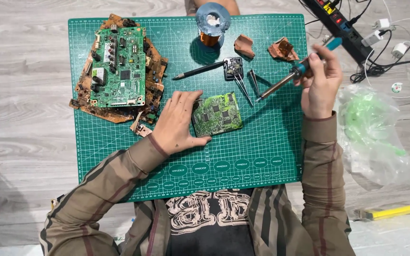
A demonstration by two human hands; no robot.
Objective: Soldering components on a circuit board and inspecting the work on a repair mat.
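My left hand [176, 122] lies flat on the green cutting mat [271, 151], with its fingers and thumb gripping the left edge of a small green circuit board [219, 114]. My right hand [320, 80] holds a soldering iron [290, 78] with a blue handle, its metal tip pointing down-left above the mat, to the right of the small board. Tweezers [243, 87] and a small black component [233, 68] lie just beyond the board.
A stack of larger circuit boards [119, 68] fills the mat's left part. A solder spool [212, 23], a dark pen-like tool [198, 71] and two brown scraps [281, 47] lie at the top. A power strip [340, 21], a plastic bag [371, 128] and a yellow tool [390, 212] lie right of the mat.
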